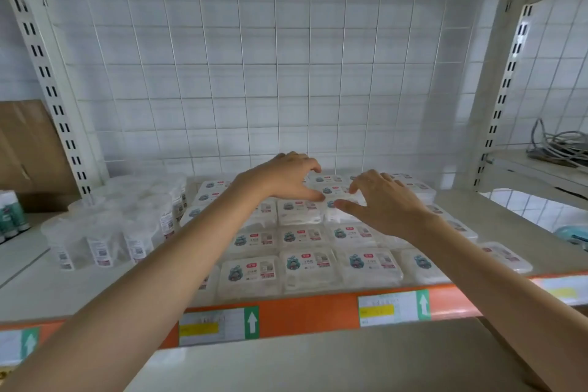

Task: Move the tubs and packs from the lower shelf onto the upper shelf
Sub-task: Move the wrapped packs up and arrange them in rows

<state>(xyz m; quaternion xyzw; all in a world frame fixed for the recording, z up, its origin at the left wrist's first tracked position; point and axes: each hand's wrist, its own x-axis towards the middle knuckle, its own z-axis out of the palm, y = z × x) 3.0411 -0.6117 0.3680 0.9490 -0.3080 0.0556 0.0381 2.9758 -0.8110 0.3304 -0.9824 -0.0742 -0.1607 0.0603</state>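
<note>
1. Many white packs (307, 264) are lying in rows on the orange-edged shelf (302, 309), clear tubs (105, 232) standing beside them.
2. Left hand (283, 180) and right hand (385, 204) are reaching over the middle packs, fingers spread.

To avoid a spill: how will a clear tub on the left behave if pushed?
The tubs look tall and narrow, so one probably tips if pushed high. Clear walls and white filling suggest lightness. Standing close, neighbours may topple too.
</note>
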